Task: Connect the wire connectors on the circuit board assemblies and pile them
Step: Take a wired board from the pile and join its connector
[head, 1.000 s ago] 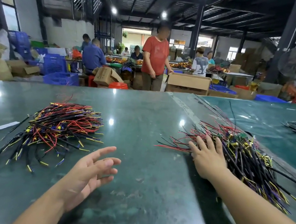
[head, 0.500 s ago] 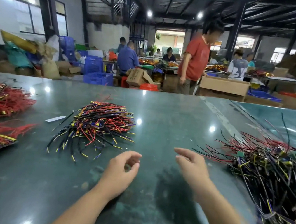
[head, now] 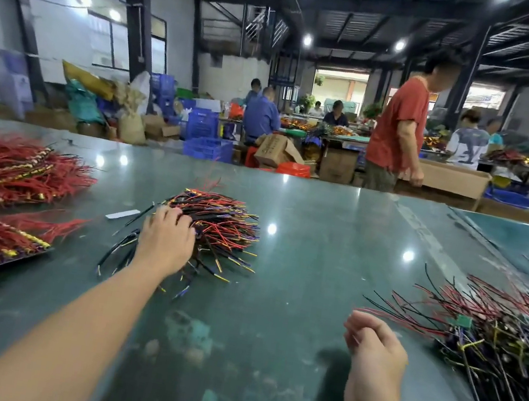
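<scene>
Barely begun: the left hand (head: 164, 241) reaches into the mixed red-black-yellow wire heap (head: 217, 227) (grasp hidden), while the right hand (head: 374, 353), loosely curled, holds nothing.

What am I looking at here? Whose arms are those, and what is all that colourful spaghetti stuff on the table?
Those arms belong to a person wearing a camera on their head, so you see what they see. The left hand rests on a middle pile of mixed wires, fingers reaching in. The right hand hovers loosely curled, holding nothing. On the green table are also red wire bundles at the left and a darker wire pile at the right. Other workers stand behind.
</scene>
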